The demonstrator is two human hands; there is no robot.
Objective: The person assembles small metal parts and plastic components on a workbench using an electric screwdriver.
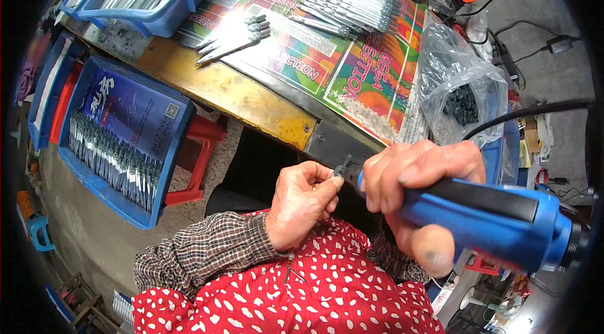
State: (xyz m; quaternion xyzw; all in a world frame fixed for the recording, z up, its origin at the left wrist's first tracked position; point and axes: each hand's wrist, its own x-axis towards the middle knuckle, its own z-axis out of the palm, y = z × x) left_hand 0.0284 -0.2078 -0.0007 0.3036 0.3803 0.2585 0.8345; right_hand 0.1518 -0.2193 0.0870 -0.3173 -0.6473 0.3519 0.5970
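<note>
1. Step in hand seems to be bringing together small dark part [346,161] and nose of blue power tool [481,226]; I cannot tell whether they touch.
2. The left hand [305,198] pinches this part, thumb against finger, almost closed, in front of the counter [251,110]. The right hand [420,176] is wrapped around the tool.
3. Next move probably calls for holding the part steady, in line with the nose.
4. Printed sheet [352,73] on the counter carries large coloured lettering; blue card [141,104] in the tray [170,173] shows white characters and a square code.
</note>
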